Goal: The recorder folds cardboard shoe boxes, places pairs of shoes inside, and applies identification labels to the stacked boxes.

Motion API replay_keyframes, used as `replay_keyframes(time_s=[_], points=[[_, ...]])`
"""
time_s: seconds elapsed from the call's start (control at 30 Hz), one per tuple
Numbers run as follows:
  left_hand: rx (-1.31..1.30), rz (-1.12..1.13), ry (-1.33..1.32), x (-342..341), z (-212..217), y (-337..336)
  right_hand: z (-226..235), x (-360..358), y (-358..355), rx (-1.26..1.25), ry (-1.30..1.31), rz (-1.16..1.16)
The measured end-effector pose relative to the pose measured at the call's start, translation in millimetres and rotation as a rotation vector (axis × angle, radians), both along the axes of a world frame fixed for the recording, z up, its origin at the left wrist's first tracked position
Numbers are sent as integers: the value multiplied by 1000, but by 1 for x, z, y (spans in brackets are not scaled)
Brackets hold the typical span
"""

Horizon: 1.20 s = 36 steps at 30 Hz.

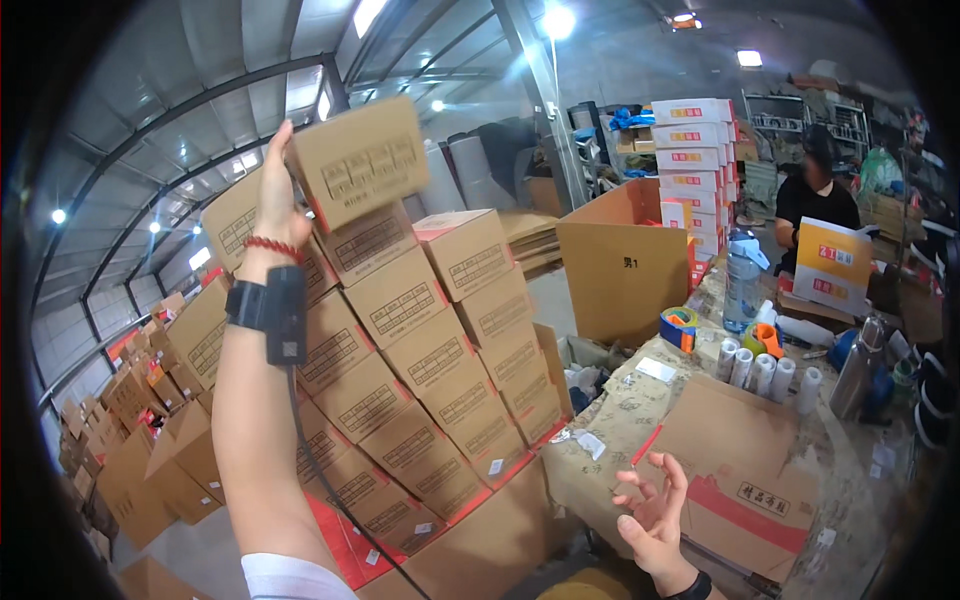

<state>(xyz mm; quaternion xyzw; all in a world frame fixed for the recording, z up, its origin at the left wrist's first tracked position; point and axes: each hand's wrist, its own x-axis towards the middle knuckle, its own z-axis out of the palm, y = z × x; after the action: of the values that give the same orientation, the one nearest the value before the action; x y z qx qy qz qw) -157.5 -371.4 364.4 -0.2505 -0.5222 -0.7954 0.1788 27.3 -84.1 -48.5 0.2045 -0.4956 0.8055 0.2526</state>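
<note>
Raised close to the lens, the left hand [277, 195] has its grip clamped on one end of a small cardboard box [362, 160] above the stacked cartons [420, 340], seemingly light and stiff, while the right hand [655, 520] hangs spread, empty.

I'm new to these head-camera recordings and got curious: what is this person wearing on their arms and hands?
Both hands are bare, no gloves. The left hand has a red bead bracelet at the wrist, and below it a black strap with a small black device; a thin black cable runs down from it. A white sleeve edge shows. The right hand has a black wristband.
</note>
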Motion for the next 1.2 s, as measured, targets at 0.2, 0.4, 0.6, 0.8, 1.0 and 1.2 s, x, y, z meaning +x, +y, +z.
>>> replay_keyframes(time_s=[0.2, 0.4, 0.6, 0.8, 1.0, 1.2], points=[[-778, 1419, 687, -28, -6, -21, -21, 8, 10, 9, -63, -19], [-1061, 1688, 304, -44, 3, -39, -24, 22, 20, 90, -73, -113], [-967, 1897, 424, -70, -66, 26, -63, 55, 58, 188, -270, -272], [-1240, 648, 680, -12, -299, 176, -116, 106, 154, 354, -567, -684], [-1281, -186, 76, 27, -554, 215, -137, 167, 194, 794, -888, -1265], [-978, -394, -119, 33, -577, 230, -151, 173, 167, 1153, -1055, -1295]])
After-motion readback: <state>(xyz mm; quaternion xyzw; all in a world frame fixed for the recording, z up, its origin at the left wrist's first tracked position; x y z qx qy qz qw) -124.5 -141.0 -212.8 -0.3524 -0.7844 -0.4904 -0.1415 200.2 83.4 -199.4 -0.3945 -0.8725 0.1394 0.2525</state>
